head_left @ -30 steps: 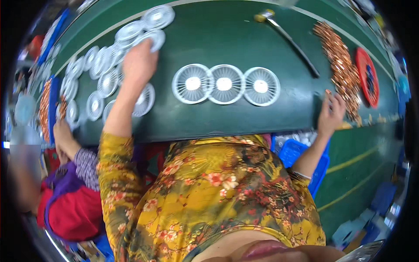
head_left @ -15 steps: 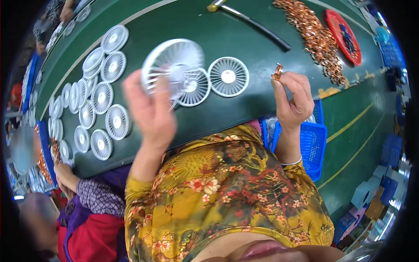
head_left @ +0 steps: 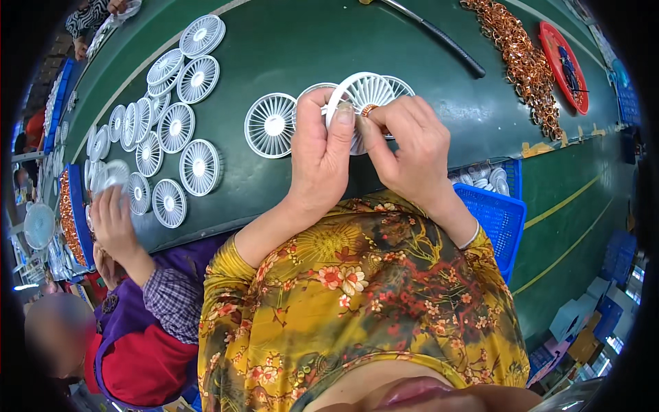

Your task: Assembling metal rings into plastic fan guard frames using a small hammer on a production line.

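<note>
My left hand (head_left: 319,151) pinches the rim of a white spoked round grille (head_left: 358,86), which it holds up tilted above the table. My right hand (head_left: 415,147) is closed at the grille's hub, its fingertips on a small copper ring (head_left: 368,109), mostly hidden by my fingers. Behind the held grille, other white grilles lie on the green table; one, a flat spoked wheel (head_left: 270,126), is in full sight just left of my left hand.
Many white grilles (head_left: 176,128) spread over the table's left side. A co-worker's hand (head_left: 117,223) moves a white grille there. A hammer (head_left: 446,41), a pile of copper rings (head_left: 518,65) and a red tray (head_left: 566,69) lie far right. Blue baskets (head_left: 491,220) stand below the edge.
My hands have come together: the left brought its grille rightward, the right carried its copper piece leftward to the grille's hub. At the left, the co-worker's hand has risen with a grille.
</note>
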Motion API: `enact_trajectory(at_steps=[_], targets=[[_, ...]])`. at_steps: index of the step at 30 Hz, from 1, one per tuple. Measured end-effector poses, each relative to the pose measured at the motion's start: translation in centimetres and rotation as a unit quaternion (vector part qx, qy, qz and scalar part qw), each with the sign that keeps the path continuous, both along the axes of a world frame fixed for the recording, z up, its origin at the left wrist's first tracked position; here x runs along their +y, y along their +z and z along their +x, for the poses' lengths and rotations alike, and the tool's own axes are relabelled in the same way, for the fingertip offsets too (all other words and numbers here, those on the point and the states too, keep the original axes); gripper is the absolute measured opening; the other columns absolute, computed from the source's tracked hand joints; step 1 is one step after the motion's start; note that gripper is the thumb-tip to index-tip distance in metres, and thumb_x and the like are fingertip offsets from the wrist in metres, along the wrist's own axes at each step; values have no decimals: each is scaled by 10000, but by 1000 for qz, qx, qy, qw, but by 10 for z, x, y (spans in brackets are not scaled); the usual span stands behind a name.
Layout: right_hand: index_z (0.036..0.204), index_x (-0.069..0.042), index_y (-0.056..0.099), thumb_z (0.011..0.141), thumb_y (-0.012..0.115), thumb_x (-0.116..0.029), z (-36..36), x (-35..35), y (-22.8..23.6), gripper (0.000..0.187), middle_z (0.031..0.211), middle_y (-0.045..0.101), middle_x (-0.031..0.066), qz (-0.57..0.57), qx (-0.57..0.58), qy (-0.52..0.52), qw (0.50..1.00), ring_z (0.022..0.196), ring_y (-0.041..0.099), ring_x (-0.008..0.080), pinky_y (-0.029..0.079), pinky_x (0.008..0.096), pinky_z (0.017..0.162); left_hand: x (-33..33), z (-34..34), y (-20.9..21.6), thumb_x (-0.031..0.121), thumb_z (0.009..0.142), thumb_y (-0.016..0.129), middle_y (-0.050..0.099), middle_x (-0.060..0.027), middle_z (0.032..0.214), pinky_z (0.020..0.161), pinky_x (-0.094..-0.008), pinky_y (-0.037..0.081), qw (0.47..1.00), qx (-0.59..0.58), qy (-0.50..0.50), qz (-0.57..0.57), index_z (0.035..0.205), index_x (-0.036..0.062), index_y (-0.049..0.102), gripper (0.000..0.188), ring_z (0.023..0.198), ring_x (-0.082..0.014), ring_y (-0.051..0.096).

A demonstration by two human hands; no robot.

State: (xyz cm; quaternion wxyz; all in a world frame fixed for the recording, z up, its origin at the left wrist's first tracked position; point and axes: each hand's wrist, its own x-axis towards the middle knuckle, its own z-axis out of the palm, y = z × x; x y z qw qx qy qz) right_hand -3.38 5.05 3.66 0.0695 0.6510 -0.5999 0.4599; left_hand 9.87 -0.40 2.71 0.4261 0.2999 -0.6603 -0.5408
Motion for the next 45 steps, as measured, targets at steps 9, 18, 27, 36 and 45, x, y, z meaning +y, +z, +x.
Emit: enact_trajectory(at_steps=[9, 18, 27, 36, 45], targets=[[966, -86, 685, 727, 764, -165, 0, 3, 0, 263, 1015, 672, 53, -40, 11, -97, 994, 1033, 574, 277, 404, 403, 914, -3, -1, 9, 228, 1007, 488, 569, -67, 1017, 795, -241, 476, 991, 73, -71, 90, 1174, -7, 425, 295, 921, -91, 546], [1019, -92, 723, 721, 776, -262, -34, 25, 5, 347, 1146, 677, 62, 12, 68, 102, 992, 1170, 577, 307, 408, 434, 1002, -2, 6, 13, 180, 937, 615, 570, -59, 1033, 789, -245, 498, 948, 83, -226, 207, 1202, -11, 413, 384, 930, -86, 572], [1153, -22, 650, 872, 630, -157, -99, -9, -1, 312, 1226, 630, 156, 119, -135, 31, 983, 1170, 585, 269, 438, 337, 988, 5, -9, 11, 153, 875, 644, 625, -198, 953, 728, -394, 521, 966, -119, -187, -137, 1199, 15, 434, 410, 878, -343, 644], [1117, -80, 644, 867, 630, -297, -158, -17, -33, 331, 1022, 636, 185, 275, 142, -209, 928, 918, 612, 368, 488, 452, 799, 15, -74, -4, 129, 796, 568, 640, -29, 902, 741, -369, 460, 794, -168, -227, -539, 1122, 69, 575, 331, 818, -192, 595], [1146, 12, 585, 993, 501, -228, -136, 94, 17, 296, 685, 514, -38, 184, -400, -94, 893, 536, 413, 24, 296, 197, 490, -3, -136, -38, 134, 857, 511, 624, -154, 1082, 1088, -502, 325, 793, -252, -145, -535, 1158, 168, 573, 309, 1134, -297, 569]])
